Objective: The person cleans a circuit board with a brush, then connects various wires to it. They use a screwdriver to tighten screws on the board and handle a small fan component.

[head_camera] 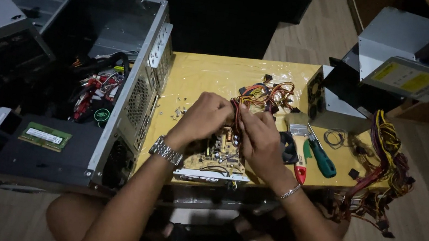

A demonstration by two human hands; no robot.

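Head view: left hand (pixel 205 115) and right hand (pixel 258 137) were both closed on the wire bundle (pixel 260 94) above the circuit board (pixel 215 156) on the yellow table (pixel 198 74). 2 screwdrivers (pixel 320 156) lay just right.

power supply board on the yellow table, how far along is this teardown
Done: the circuit board lies bare on the table, out of any casing, and loose screws lie beside it. In hand: the left hand and right hand both grip the wire bundle above the board. Left: the bundle looks attached to the board; the green screwdriver lies unused.
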